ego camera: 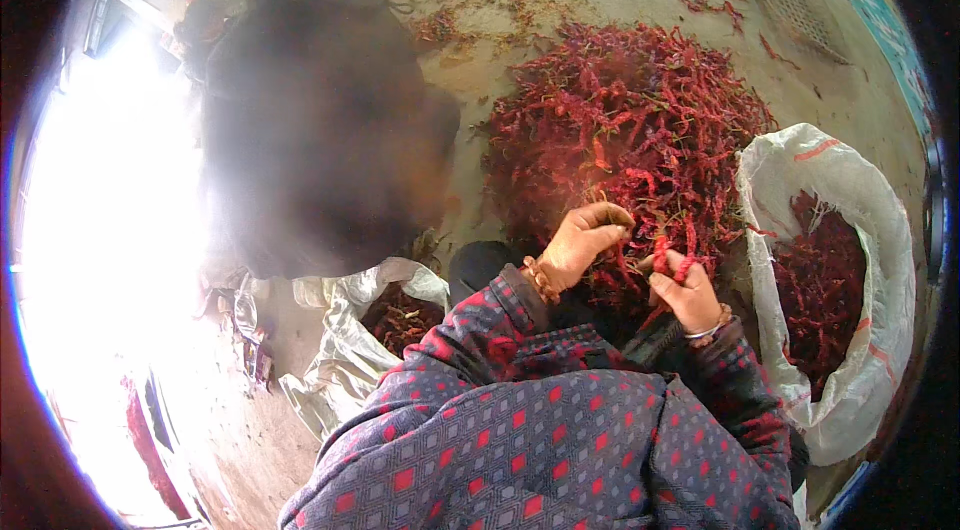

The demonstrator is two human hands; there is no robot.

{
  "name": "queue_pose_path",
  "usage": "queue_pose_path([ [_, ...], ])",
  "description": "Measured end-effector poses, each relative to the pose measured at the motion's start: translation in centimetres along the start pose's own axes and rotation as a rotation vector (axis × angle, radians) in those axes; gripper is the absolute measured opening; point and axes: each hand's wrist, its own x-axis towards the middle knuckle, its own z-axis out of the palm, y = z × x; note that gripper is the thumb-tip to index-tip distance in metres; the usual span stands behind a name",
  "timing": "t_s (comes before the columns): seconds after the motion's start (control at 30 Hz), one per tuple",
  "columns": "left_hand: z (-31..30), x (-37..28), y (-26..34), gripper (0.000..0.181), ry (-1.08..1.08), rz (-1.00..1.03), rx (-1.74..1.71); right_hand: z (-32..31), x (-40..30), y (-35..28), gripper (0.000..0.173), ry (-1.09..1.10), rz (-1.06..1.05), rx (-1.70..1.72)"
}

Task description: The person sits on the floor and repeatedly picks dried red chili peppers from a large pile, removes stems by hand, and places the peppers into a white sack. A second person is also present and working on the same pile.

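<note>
A large heap of dried red chili peppers (622, 102) lies on the floor before me. At its near edge my right hand (686, 293) is closed around a few wrinkled red chilies (661, 256). My left hand (589, 241) is just to the left, over the heap, with thumb and forefinger near each other; whether a stem is pinched between them is too small to tell. To the right, a white woven sack (889, 252) with a rolled rim holds dark red chilies (821, 290).
Another white sack (337, 357) with chilies stands at left. A dark, blurred shape (322, 132) covers the upper left. Scattered chilies and bits (517, 12) lie beyond the heap, and a perforated tray-like panel (791, 1) lies at upper right. Strong light comes from a left opening.
</note>
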Motion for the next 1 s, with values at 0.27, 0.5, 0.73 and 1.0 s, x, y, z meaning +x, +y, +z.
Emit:
queue_pose_path([
  [0.27, 0.6, 0.3, -0.1, 0.016, -0.179, -0.082, -0.043, -0.1, 0.5, 1.8, 0.016, 0.003, 0.15, -0.061],
  [0.5, 0.4, 1.0, -0.9, 0.014, -0.145, -0.144, 0.206, -0.3, 0.5, 1.0, 0.013, 0.017, 0.17, 0.1],
  [0.73, 1.0, 0.9, -0.3, 0.016, -0.254, -0.086, 0.138, 0.6, 0.5, 0.1, 0.009, -0.04, 0.231, 0.065],
  [1.0, 1.4, 0.6, 0.2, 0.014, -0.297, -0.101, 0.261, -0.2, 0.2, 2.3, 0.009, -0.058, 0.227, -0.013],
])
